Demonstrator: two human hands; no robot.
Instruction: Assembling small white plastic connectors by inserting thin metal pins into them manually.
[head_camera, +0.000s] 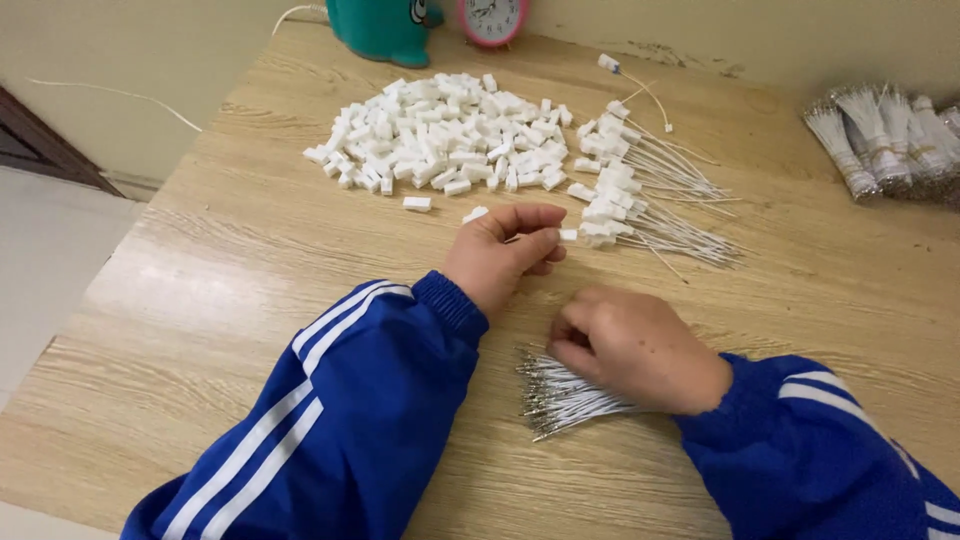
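Observation:
My left hand hovers over the wooden table with its fingers curled; a small white plastic piece shows at its fingertips. Whether the fingers grip that piece, I cannot tell. My right hand rests on a loose bundle of thin white wires with metal tips, fingers closed on some of them. Beyond the hands lies a big heap of small white plastic connectors. To its right is a row of finished wires with white connectors on their ends.
Tied bundles of wires lie at the far right. A teal toy-like object and a pink round clock stand at the table's back edge. A white cable runs along the floor at left.

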